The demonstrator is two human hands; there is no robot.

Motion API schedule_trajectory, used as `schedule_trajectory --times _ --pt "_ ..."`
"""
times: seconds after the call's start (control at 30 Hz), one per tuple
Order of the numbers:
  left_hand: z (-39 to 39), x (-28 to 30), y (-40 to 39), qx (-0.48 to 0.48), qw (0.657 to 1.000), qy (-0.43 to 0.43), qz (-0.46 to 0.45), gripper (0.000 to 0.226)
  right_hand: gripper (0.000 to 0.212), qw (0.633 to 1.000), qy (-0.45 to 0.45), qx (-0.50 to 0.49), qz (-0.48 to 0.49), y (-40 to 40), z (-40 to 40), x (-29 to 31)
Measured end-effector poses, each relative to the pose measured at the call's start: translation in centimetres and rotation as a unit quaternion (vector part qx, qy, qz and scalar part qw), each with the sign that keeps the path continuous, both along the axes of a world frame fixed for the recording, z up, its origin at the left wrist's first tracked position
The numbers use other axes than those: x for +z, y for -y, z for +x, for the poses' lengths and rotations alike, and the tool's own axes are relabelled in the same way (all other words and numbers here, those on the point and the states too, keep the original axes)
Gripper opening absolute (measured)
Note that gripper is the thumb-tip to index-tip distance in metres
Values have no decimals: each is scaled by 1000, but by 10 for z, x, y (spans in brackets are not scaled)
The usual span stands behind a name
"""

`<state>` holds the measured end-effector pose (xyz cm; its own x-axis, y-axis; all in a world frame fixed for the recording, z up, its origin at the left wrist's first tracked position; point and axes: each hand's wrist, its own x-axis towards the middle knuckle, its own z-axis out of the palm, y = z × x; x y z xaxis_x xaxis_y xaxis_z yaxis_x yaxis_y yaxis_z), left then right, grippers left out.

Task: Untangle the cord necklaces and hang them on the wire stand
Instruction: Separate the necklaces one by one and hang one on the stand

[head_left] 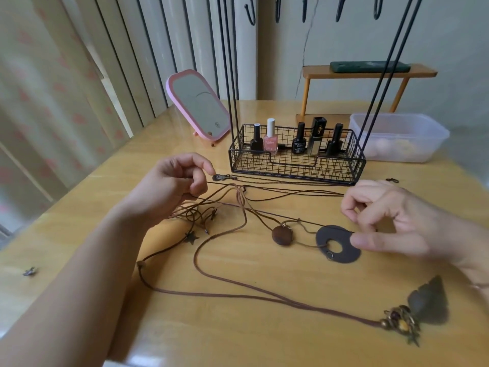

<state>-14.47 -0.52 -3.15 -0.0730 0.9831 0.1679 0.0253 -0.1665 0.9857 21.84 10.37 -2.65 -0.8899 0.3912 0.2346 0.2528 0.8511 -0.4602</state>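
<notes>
Several brown cord necklaces (239,205) lie tangled on the wooden table. Their pendants are spread out: a dark ring disc (337,243), a round brown stone (281,235), a small star (191,237) and a dark feather with beads (426,304). My left hand (176,181) pinches thin cords just left of a small metal clasp (221,177). My right hand (397,221) pinches a taut dark cord beside the ring disc. The black wire stand (296,165) rises behind, its hooks (250,14) bare at the top edge.
The stand's basket holds several nail polish bottles (271,140). A pink mirror (199,104) stands at the back left, a clear plastic box (397,136) and a small wooden shelf (367,72) at the back right. A tiny charm (29,271) lies at the left edge.
</notes>
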Motion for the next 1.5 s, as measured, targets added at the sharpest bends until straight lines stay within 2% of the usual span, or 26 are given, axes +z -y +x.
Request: schedule_trajectory --times 0.1,0.2,0.33,0.47,0.7,0.9,1.13,1.3,1.43,1.5 --pt "3 4 3 -1 998 -63 7 52 67 996 11 -10 92 -1 1 0" --pt "6 8 6 12 980 -199 14 57 66 988 21 -21 152 0 0 -2" --pt "12 9 5 75 921 -382 8 54 66 980 12 -24 197 0 -3 -2" --pt "30 14 7 142 868 -476 -7 37 66 978 -26 -25 206 2 -6 -3" --pt "35 22 13 138 824 -546 -64 35 59 970 -65 -47 228 6 -14 -6" --pt "40 28 17 127 811 -564 -90 43 47 940 -72 -123 311 8 -18 -9" --pt "52 38 26 117 808 -572 -84 62 32 914 3 -163 371 18 -21 8" --pt "51 43 31 123 804 -577 -68 67 29 914 10 -180 364 29 -25 15" --pt "49 42 32 124 809 -572 -56 67 8 915 50 -221 334 32 -27 17" --pt "50 40 30 112 811 -571 -59 69 26 920 115 -232 295 31 -26 18"
